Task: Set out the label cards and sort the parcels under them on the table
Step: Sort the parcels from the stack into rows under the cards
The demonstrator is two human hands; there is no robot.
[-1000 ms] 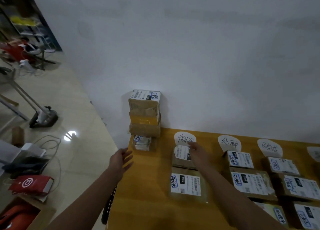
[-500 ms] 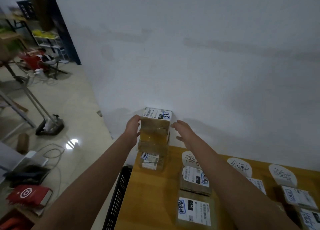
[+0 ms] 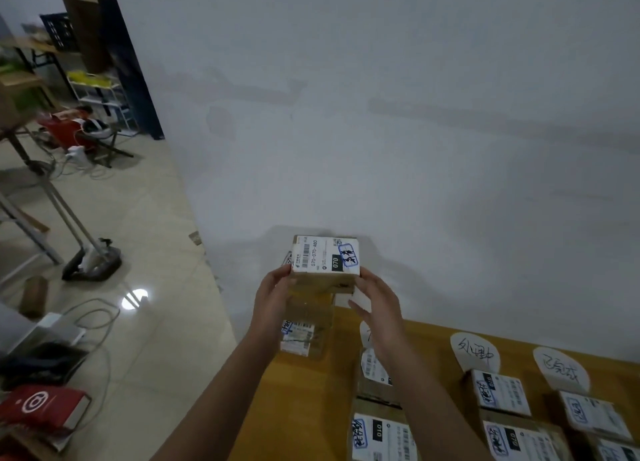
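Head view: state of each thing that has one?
top parcel: label up, held between both hands at the top of the stack; whether it is clear of the stack, cannot tell
left hand: grips its left side
right hand: holds its right side
stack: upright, at the table corner by the wall
label cards: flat, writing up
sorted parcels: label up, in columns under the cards

Bare left hand [image 3: 273,299], bare right hand [image 3: 379,304], forearms uncovered.
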